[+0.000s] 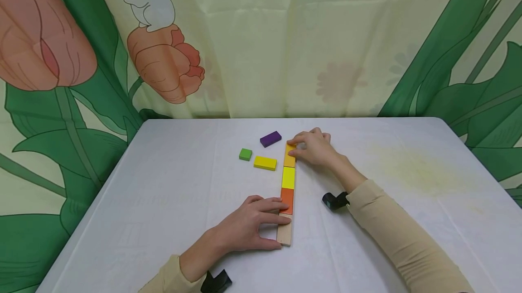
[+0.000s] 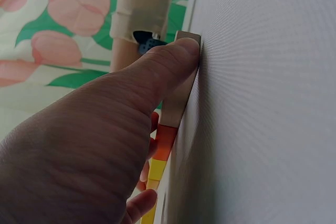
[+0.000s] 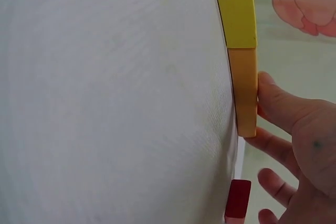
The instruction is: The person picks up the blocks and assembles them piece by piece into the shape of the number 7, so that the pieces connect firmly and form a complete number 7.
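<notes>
Several rectangular blocks lie end to end in a row: plain wood (image 1: 284,235) nearest, then orange (image 1: 287,195), yellow (image 1: 288,178) and light orange (image 1: 290,160) at the far end. My left hand (image 1: 248,225) rests at the near part. Its thumb (image 2: 181,53) presses the plain wood block near its end, while extended fingers reach over that block and the orange one. At the far end, my right hand (image 1: 315,147) pinches the light orange block (image 3: 244,93), thumb on its upper face and index finger at its end.
Left of the row lie a purple block (image 1: 271,139), a small green block (image 1: 245,154) and another yellow block (image 1: 265,163). A red block (image 3: 238,199) shows below the right hand in the right wrist view. White cloth (image 1: 163,184) covers the table; a patterned curtain (image 1: 261,57) hangs behind.
</notes>
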Available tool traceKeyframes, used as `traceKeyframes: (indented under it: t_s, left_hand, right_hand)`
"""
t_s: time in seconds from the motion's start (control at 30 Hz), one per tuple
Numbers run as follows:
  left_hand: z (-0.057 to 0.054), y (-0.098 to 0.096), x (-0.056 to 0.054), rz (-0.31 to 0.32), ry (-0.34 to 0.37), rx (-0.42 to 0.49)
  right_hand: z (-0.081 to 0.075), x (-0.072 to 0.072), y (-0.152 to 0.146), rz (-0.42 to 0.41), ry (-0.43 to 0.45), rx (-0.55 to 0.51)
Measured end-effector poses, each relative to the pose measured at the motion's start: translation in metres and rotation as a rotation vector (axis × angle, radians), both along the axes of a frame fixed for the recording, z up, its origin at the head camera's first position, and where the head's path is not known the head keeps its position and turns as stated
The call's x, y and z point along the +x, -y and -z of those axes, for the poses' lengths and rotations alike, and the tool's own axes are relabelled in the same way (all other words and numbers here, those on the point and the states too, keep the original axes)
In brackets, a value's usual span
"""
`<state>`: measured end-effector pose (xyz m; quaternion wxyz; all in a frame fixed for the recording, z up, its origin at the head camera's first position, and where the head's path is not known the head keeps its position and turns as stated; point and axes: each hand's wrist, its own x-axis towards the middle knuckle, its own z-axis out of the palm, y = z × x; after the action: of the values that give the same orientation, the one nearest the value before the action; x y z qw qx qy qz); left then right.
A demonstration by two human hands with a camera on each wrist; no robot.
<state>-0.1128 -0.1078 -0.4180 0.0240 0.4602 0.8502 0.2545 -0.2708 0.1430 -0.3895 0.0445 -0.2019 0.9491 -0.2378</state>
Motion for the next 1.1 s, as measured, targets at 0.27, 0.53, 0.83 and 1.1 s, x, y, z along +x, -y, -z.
traceKeyframes:
  t_s: [0.27, 0.53, 0.83, 1.1]
  left_hand:
    - [0.0001, -0.0002, -0.0001, 0.0, 0.001, 0.0]
    - [-0.0008, -0.0001, 0.0003, 0.004, -0.003, 0.005]
    - [-0.001, -0.0002, 0.0007, 0.005, 0.01, 0.017]
    - [-0.0006, -0.0002, 0.0013, 0.002, 0.016, 0.022]
  right_hand:
    - [-0.001, 0.0025, 0.001, 0.004, 0.001, 0.002]
    - [-0.003, 0.0043, 0.0016, 0.007, 0.015, 0.002]
    - [-0.0023, 0.0036, 0.0015, 0.006, 0.007, 0.003]
    - [-0.0017, 0.005, 0.002, 0.007, -0.003, 0.01]
